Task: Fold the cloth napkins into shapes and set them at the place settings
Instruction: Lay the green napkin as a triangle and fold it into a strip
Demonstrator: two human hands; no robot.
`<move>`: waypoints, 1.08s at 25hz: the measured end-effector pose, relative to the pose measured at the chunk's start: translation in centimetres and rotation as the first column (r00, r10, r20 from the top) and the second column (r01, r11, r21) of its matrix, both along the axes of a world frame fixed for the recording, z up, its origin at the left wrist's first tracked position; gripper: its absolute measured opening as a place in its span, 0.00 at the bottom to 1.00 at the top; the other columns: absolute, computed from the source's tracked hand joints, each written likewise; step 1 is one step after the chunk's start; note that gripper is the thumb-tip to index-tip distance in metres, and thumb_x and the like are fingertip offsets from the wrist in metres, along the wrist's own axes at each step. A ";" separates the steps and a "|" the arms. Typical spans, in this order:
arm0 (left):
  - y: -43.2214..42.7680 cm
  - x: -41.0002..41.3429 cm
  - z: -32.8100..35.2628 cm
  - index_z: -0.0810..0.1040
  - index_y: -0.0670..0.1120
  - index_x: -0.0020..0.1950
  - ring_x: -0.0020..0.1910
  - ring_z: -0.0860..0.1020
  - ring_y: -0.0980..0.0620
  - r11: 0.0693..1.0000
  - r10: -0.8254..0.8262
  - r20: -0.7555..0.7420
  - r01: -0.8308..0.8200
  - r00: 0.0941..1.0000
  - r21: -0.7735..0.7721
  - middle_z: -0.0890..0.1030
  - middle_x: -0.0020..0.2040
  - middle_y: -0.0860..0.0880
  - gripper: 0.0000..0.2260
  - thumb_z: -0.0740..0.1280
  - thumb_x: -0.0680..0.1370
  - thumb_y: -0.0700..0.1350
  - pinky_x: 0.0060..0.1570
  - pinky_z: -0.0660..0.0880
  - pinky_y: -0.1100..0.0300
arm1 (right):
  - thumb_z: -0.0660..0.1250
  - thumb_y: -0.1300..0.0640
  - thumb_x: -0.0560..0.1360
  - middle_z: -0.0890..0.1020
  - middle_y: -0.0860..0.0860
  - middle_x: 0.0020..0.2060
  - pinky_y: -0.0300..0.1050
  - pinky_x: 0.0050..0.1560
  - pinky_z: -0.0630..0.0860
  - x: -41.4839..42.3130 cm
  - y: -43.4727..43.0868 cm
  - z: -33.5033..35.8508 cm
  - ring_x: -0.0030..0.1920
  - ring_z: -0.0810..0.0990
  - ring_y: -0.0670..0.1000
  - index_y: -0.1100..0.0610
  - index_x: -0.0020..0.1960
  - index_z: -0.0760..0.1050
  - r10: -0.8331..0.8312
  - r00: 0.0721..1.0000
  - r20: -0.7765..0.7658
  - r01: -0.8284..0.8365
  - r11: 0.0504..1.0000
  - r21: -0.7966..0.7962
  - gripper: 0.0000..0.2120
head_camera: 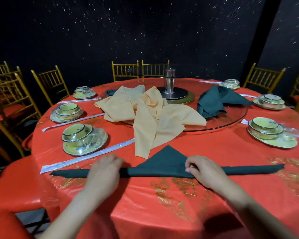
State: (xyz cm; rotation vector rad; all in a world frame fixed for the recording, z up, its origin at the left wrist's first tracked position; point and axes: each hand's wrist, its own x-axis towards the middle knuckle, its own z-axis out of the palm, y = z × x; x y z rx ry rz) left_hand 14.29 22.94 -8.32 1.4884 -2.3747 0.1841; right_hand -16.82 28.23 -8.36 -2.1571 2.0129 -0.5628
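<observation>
Barely begun: the left hand (104, 167) and right hand (202, 167) grip one half-rolled dark green napkin (166, 161), while peach napkins (145, 109) and spare green napkins (212, 102) lie unfolded, the place settings (85, 140) napkinless.

On lazy Susan (236, 116), left: loose napkins (150, 114) — spilling over its near rim.
On it, right: bunched napkin (212, 102).
Before it: rolled napkin (166, 163) — crosswise.
Either side of it: bowl sets (85, 140).
</observation>
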 end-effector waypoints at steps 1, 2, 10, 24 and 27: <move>1.0 -1.6 -0.4 0.78 0.54 0.57 0.54 0.77 0.48 0.993 -0.113 -0.044 0.112 0.993 -0.022 0.78 0.54 0.53 0.17 0.59 0.71 0.45 0.51 0.77 0.53 | 0.64 0.52 0.77 0.75 0.44 0.41 0.44 0.48 0.69 0.0 0.0 -0.1 0.46 0.73 0.47 0.45 0.42 0.70 0.007 1.000 0.002 -0.007 1.000 -0.002 0.06; 2.1 -3.4 -0.8 0.79 0.51 0.57 0.53 0.79 0.48 0.976 -0.216 -0.043 0.214 0.976 -0.049 0.80 0.55 0.52 0.17 0.60 0.70 0.46 0.49 0.79 0.54 | 0.64 0.51 0.77 0.75 0.44 0.41 0.44 0.48 0.69 -0.2 0.0 -0.1 0.46 0.73 0.47 0.46 0.42 0.72 0.018 1.000 0.006 -0.018 1.000 -0.004 0.05; 4.1 -7.6 -2.7 0.79 0.54 0.55 0.41 0.79 0.50 0.971 -0.193 0.082 0.202 0.978 -0.129 0.80 0.45 0.57 0.18 0.56 0.73 0.57 0.35 0.75 0.55 | 0.74 0.52 0.70 0.77 0.39 0.47 0.42 0.56 0.71 -10.2 3.5 0.1 0.51 0.77 0.43 0.45 0.56 0.79 0.047 0.999 0.001 -0.047 0.998 0.043 0.14; 0.9 -0.7 -1.4 0.82 0.55 0.54 0.40 0.78 0.49 0.972 -0.159 0.227 0.193 0.961 -0.136 0.78 0.44 0.55 0.19 0.56 0.71 0.47 0.33 0.75 0.57 | 0.71 0.52 0.69 0.76 0.33 0.45 0.34 0.50 0.68 -11.9 6.7 -0.7 0.48 0.75 0.36 0.35 0.58 0.71 0.151 0.988 -0.034 -0.151 0.988 0.022 0.21; 1.0 -1.5 -1.5 0.81 0.47 0.56 0.48 0.79 0.46 0.975 -0.166 0.125 0.182 0.978 -0.125 0.78 0.51 0.51 0.19 0.57 0.70 0.47 0.43 0.78 0.54 | 0.64 0.47 0.69 0.72 0.30 0.52 0.27 0.49 0.66 -13.0 7.8 -0.5 0.49 0.72 0.30 0.30 0.58 0.64 0.119 0.993 0.000 -0.119 0.991 0.058 0.21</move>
